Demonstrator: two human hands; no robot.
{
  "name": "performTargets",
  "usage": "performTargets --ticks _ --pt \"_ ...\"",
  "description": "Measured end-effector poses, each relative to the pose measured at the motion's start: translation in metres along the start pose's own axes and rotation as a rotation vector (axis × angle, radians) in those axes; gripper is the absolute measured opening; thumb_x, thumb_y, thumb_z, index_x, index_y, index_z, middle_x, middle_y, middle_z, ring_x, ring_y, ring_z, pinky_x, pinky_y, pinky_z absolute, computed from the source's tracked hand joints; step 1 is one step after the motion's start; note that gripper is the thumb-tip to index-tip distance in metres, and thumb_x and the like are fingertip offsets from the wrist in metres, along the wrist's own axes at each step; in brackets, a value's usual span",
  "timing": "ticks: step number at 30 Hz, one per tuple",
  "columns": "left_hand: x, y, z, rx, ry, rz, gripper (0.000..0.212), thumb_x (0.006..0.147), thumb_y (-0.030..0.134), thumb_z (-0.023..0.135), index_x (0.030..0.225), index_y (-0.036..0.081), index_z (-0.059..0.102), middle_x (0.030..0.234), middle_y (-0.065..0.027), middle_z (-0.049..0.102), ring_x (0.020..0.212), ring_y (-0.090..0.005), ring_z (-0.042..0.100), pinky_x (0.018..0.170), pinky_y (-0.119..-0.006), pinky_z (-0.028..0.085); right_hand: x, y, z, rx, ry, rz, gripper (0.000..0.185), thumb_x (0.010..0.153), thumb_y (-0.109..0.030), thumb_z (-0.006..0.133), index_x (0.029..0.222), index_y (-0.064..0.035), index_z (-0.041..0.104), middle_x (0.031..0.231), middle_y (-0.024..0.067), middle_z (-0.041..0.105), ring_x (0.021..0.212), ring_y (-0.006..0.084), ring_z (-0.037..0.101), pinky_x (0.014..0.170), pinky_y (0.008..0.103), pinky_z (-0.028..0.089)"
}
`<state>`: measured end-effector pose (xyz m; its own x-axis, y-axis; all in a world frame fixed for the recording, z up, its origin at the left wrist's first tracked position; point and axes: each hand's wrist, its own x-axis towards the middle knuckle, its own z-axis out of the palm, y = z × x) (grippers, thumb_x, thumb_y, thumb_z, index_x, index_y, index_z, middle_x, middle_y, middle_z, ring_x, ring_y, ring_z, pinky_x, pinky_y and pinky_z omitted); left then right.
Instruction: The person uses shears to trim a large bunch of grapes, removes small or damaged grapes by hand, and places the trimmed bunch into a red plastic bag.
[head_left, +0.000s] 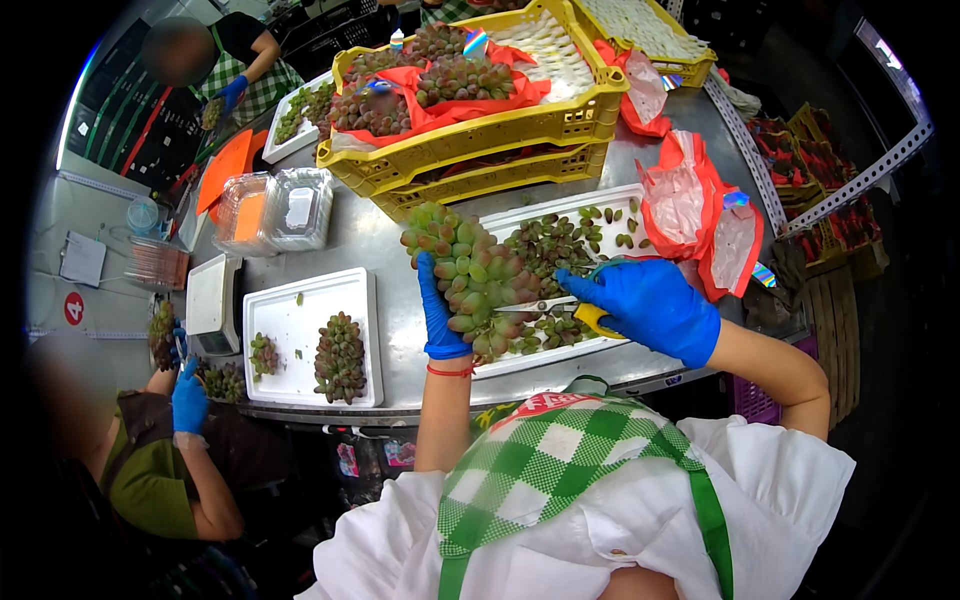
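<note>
My left hand (442, 311), in a blue glove, holds up a large bunch of green-and-pink grapes (476, 270). My right hand (652, 304), gloved the same way, grips a pair of scissors with yellow handles (596, 321). Their blades reach left to the lower right side of the bunch. Beneath both hands lies a white foam tray (499, 369) with many loose grapes (551, 240) and small clusters in it. Left of my left hand, another white tray (307, 289) carries a grape bunch (340, 358) and a small cluster (262, 355).
Stacked yellow crates (480, 131) stand behind the tray, the top one with grapes in red wrap. Empty red-edged wrappers (686, 199) lie at right. Clear plastic boxes (277, 211) and a scale (213, 300) sit at left. Two co-workers with blue gloves hold grapes on the left.
</note>
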<state>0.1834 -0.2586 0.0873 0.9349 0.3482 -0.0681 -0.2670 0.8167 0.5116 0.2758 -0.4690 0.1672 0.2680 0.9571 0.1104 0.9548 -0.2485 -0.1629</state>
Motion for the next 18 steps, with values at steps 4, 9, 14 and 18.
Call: performTargets --ticks 4,9,14,18 --pt "0.001 0.001 -0.007 0.050 0.100 0.048 0.055 0.082 0.043 0.042 0.122 0.007 0.033 0.119 -0.0097 0.041 0.107 -0.0235 0.043 0.090 -0.038 0.037 0.001 -0.002 -0.013 0.141 -0.041 0.056 0.048 0.066 -0.019 0.061 0.112 -0.0180 0.049 0.072 0.0050 0.053 0.063 0.0206 0.054 0.050 0.0306 0.042" --pt "-0.003 -0.002 0.010 0.040 0.094 0.059 0.048 0.083 0.038 0.043 0.119 0.008 0.035 0.114 -0.0093 0.045 0.101 -0.0225 0.048 0.083 -0.036 0.043 0.003 -0.004 -0.022 0.246 -0.183 0.131 0.041 0.068 -0.024 0.059 0.107 -0.0133 0.052 0.075 0.0108 0.055 0.067 0.0268 0.055 0.056 0.0364 0.044" --pt "0.001 -0.005 -0.003 0.087 0.122 0.108 0.042 0.083 0.030 0.046 0.118 0.008 0.035 0.113 -0.0112 0.046 0.097 -0.0228 0.051 0.080 -0.035 0.046 0.009 -0.005 -0.025 0.236 -0.276 0.115 0.041 0.070 -0.024 0.057 0.109 -0.0131 0.052 0.076 0.0115 0.055 0.070 0.0266 0.056 0.058 0.0361 0.043" --pt "0.004 -0.011 -0.014 0.107 0.121 0.127 0.041 0.084 0.027 0.046 0.119 0.008 0.034 0.113 -0.0114 0.046 0.097 -0.0233 0.051 0.080 -0.035 0.046 0.013 -0.004 -0.022 0.233 -0.276 0.096 0.041 0.070 -0.025 0.057 0.109 -0.0146 0.052 0.074 0.0113 0.055 0.069 0.0264 0.056 0.058 0.0362 0.043"
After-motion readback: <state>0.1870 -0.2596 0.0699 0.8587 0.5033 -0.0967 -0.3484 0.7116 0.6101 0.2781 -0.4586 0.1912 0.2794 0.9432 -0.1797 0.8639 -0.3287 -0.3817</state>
